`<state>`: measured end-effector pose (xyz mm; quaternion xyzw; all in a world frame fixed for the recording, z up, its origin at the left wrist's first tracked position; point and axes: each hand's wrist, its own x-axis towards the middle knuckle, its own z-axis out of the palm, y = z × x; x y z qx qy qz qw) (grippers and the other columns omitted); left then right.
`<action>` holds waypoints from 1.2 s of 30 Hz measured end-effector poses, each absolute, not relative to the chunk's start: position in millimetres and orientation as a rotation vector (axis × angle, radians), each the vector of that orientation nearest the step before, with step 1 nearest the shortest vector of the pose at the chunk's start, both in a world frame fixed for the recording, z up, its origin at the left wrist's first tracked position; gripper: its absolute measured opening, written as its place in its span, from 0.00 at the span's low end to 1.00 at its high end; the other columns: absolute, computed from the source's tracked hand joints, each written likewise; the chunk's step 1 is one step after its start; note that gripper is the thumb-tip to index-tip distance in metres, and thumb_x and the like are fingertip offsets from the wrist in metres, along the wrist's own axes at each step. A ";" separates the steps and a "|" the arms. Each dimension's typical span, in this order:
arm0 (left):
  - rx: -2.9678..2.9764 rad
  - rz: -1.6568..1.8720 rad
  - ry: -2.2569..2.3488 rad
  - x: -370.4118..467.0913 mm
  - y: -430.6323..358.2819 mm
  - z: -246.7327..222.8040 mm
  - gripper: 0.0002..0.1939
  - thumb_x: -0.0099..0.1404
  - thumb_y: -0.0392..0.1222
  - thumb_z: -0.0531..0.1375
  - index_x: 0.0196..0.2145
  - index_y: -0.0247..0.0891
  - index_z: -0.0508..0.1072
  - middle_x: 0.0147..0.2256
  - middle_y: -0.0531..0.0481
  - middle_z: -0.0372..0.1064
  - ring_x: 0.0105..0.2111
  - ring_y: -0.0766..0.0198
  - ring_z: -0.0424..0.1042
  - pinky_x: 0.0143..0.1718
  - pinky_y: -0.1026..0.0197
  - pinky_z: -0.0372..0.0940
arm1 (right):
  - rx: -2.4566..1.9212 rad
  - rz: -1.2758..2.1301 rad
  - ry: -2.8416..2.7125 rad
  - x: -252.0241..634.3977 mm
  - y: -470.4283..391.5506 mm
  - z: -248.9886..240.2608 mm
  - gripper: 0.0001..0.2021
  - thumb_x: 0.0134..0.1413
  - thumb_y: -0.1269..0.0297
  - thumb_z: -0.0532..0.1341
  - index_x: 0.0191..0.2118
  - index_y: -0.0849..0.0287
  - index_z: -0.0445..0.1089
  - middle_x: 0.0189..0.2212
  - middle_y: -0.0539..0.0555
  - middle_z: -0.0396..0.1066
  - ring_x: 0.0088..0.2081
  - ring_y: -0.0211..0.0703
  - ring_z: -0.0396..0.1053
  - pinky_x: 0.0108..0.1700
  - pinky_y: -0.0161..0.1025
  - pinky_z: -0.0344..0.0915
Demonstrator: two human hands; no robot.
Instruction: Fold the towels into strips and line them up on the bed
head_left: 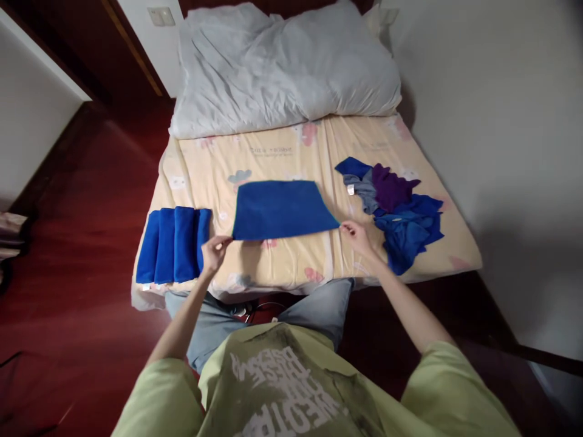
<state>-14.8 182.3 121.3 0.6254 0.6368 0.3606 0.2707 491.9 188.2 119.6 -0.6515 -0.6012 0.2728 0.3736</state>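
Observation:
A blue towel [282, 209] with thin green edging is stretched out flat in front of me, its near edge lifted a little off the bed. My left hand [215, 252] pinches its near left corner. At the near right corner, the fingers of my right hand [357, 235] are closed on the cloth. Just left of my left hand lie several folded blue towels [173, 246] side by side. Beyond my right hand is a loose pile of crumpled cloths, with a purple cloth [392, 187], a grey cloth [364, 191] and blue cloths [410, 227].
The bed [282, 149] has a pale yellow patterned sheet. Across its far end lies a bulky white quilt or pillow [291, 67]. A wall [501, 133] runs close along the right, and dark red floor [82, 243] shows on the left.

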 end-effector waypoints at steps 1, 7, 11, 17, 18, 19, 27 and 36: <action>1.661 0.906 1.744 -11.3 162.2 99.9 0.14 0.63 0.49 0.60 0.37 0.37 0.81 0.39 0.42 0.79 0.40 0.55 0.76 0.47 0.55 0.70 | -1.719 0.772 -1.514 487.2 170.9 97.1 0.14 0.55 0.51 0.60 0.36 0.58 0.72 0.33 0.55 0.73 0.33 0.43 0.68 0.38 0.39 0.67; 1.533 0.799 1.798 -4.0 100.5 34.9 0.20 0.64 0.50 0.59 0.48 0.36 0.78 0.44 0.40 0.78 0.46 0.53 0.76 0.52 0.52 0.68 | -1.831 0.976 -1.359 474.0 116.8 28.4 0.18 0.50 0.47 0.62 0.34 0.58 0.73 0.32 0.57 0.75 0.35 0.47 0.71 0.41 0.42 0.68; 1.347 0.805 1.818 -3.0 107.6 32.1 0.28 0.62 0.56 0.61 0.54 0.35 0.73 0.44 0.41 0.78 0.43 0.54 0.78 0.47 0.55 0.71 | -1.856 0.984 -1.314 475.1 123.6 24.8 0.23 0.48 0.40 0.63 0.32 0.59 0.74 0.31 0.57 0.76 0.35 0.48 0.71 0.41 0.42 0.68; 1.393 0.715 1.842 1.5 121.0 40.5 0.21 0.60 0.54 0.62 0.43 0.36 0.78 0.39 0.43 0.80 0.41 0.53 0.79 0.44 0.57 0.71 | -1.863 0.999 -1.271 478.3 134.0 23.3 0.19 0.46 0.44 0.65 0.30 0.59 0.73 0.32 0.58 0.78 0.36 0.48 0.73 0.43 0.43 0.69; 1.406 0.701 1.854 1.9 121.6 42.4 0.20 0.59 0.53 0.62 0.42 0.36 0.78 0.38 0.42 0.80 0.40 0.53 0.79 0.43 0.57 0.71 | -1.868 1.004 -1.276 479.8 133.8 22.7 0.18 0.46 0.45 0.65 0.29 0.58 0.73 0.32 0.58 0.78 0.36 0.49 0.73 0.43 0.43 0.69; 1.420 0.684 1.868 1.9 122.2 44.1 0.19 0.59 0.53 0.62 0.41 0.36 0.78 0.38 0.42 0.80 0.39 0.53 0.79 0.42 0.57 0.71 | -1.875 1.007 -1.280 481.5 133.4 22.1 0.18 0.46 0.46 0.65 0.29 0.58 0.73 0.31 0.57 0.78 0.36 0.49 0.73 0.42 0.42 0.69; 1.524 0.533 1.927 -10.1 120.1 47.1 0.18 0.60 0.52 0.57 0.40 0.38 0.78 0.34 0.44 0.79 0.36 0.53 0.78 0.38 0.58 0.68 | -1.887 1.150 -1.309 489.4 125.3 28.5 0.17 0.46 0.46 0.64 0.27 0.58 0.72 0.21 0.52 0.73 0.24 0.42 0.70 0.29 0.36 0.66; 1.488 0.588 1.856 -26.8 81.2 36.3 0.18 0.59 0.53 0.57 0.38 0.38 0.77 0.36 0.41 0.78 0.36 0.52 0.78 0.39 0.56 0.70 | -1.890 1.329 -1.027 477.0 78.8 38.1 0.21 0.37 0.46 0.71 0.29 0.61 0.77 0.22 0.53 0.75 0.24 0.42 0.71 0.24 0.34 0.63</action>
